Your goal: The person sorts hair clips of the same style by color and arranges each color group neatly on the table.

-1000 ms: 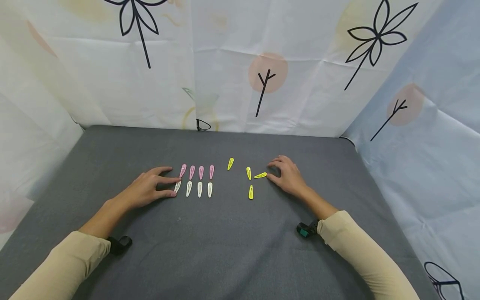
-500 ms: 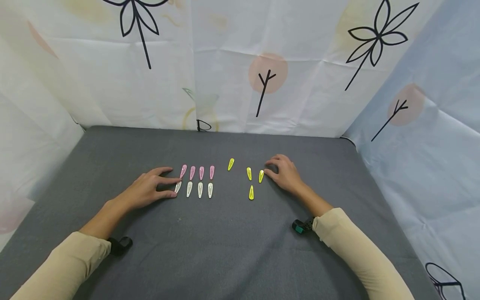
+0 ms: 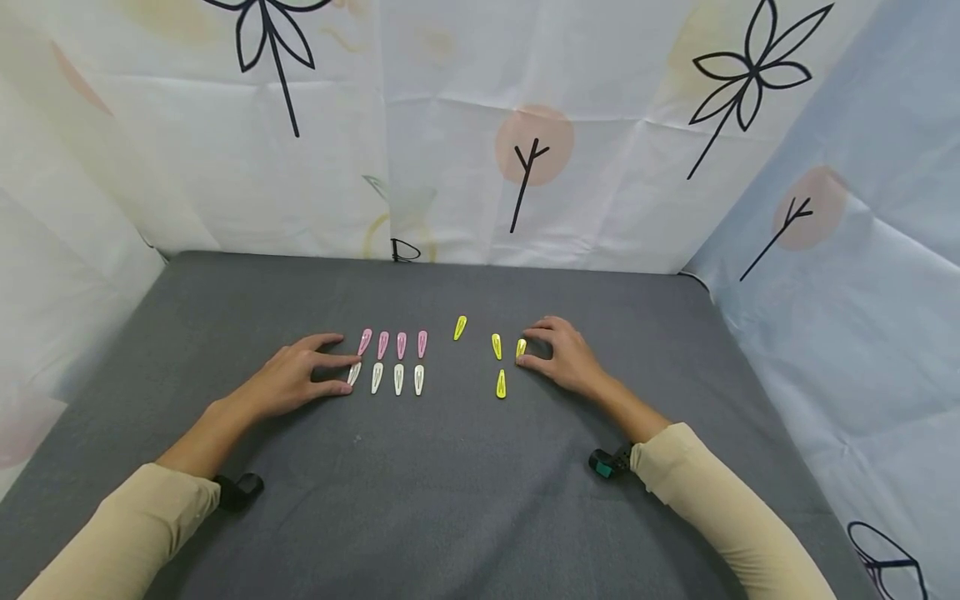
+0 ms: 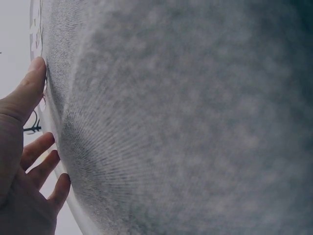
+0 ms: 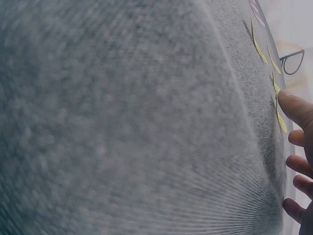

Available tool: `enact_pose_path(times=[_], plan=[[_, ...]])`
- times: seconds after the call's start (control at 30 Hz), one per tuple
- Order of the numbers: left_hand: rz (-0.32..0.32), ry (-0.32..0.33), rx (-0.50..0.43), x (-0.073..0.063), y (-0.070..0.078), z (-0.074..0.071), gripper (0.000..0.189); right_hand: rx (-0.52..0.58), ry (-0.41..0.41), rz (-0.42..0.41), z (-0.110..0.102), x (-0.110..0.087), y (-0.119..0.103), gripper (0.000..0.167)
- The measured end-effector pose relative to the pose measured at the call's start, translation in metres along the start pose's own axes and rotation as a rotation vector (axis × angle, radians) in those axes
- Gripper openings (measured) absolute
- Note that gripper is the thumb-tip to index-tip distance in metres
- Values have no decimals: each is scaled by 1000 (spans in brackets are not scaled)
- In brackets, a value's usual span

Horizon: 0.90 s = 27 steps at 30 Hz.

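In the head view, several snap hair clips lie on grey cloth. My left hand (image 3: 300,371) is at the left end of a white row, holding the leftmost white hair clip (image 3: 355,373) between thumb and index fingertip. Above that row runs a row of pink hair clips (image 3: 401,345). My right hand (image 3: 566,358) pinches a yellow hair clip (image 3: 521,347) end to end between thumb and index finger. Left of it are an upper yellow clip (image 3: 497,347), a lower yellow clip (image 3: 501,384) and a farther, slightly tilted yellow clip (image 3: 461,328). Both wrist views show mostly blurred cloth.
The grey cloth-covered table (image 3: 442,483) reaches back to a white patterned curtain (image 3: 450,142), with more curtain at both sides. Black wrist devices, one on the left wrist (image 3: 240,492) and one on the right wrist (image 3: 609,463), hang low over the cloth.
The rightmost yellow clip has turned from lying sideways to nearly upright in line with its neighbour. My right hand has shifted slightly left, its fingers now at both ends of it. Left hand still.
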<state>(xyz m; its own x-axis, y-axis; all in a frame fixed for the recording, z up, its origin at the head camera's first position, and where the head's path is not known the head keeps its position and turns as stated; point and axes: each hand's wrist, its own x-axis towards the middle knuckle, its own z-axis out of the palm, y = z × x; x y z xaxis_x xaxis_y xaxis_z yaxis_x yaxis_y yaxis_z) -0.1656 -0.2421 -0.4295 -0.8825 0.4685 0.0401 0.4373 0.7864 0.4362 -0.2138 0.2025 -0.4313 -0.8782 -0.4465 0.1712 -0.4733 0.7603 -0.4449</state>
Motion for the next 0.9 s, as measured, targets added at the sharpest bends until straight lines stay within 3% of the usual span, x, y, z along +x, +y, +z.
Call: enact_pose_path(times=[0.9], plan=[[11,7,-22,1,-1,0,53,17,-24,-1,2,-2,-4,51]])
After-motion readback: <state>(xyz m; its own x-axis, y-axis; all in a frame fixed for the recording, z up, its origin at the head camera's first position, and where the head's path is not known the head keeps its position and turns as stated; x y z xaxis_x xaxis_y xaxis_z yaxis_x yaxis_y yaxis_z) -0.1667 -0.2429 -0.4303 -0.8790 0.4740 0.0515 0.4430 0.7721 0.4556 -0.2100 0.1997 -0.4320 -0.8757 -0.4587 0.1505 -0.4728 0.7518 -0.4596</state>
